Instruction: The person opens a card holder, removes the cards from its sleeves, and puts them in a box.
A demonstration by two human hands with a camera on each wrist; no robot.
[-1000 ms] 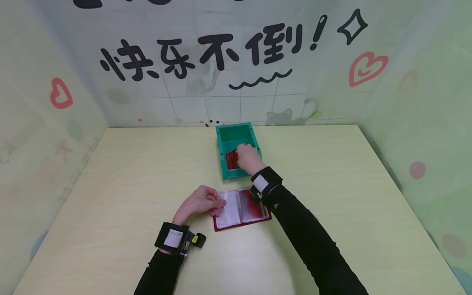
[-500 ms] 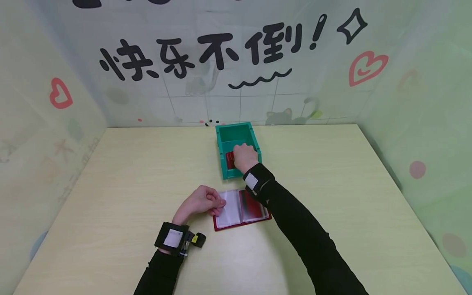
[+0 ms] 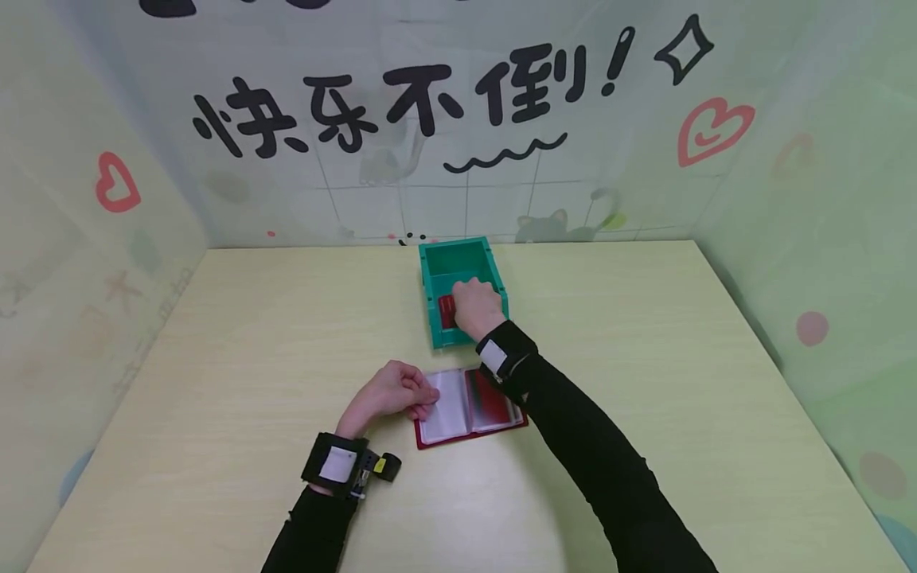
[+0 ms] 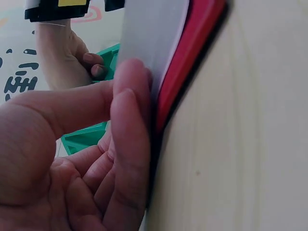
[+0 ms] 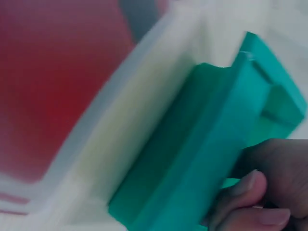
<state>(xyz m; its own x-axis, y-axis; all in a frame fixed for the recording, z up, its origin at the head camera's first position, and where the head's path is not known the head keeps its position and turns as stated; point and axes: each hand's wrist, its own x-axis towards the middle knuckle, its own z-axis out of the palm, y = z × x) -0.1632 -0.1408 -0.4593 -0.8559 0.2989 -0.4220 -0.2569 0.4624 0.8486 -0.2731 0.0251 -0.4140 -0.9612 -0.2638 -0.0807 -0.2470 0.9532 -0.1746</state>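
The left hand (image 3: 392,390) pinches the left edge of the open red album (image 3: 450,406), presumably to hold it spread, while inside the green box (image 3: 458,256) beyond the album, the right hand (image 3: 478,307) curls beside a red item (image 3: 447,312), any grip hidden.

Soft, even light fills the head view, leaving a pale sheen on the table (image 3: 301,334) at six o'clock and a faint shadow at five. The left wrist view is dimmer, the left hand (image 4: 120,173) shaded; the right wrist view is blurred, hazy over the red sheet (image 5: 62,86) at ten o'clock.
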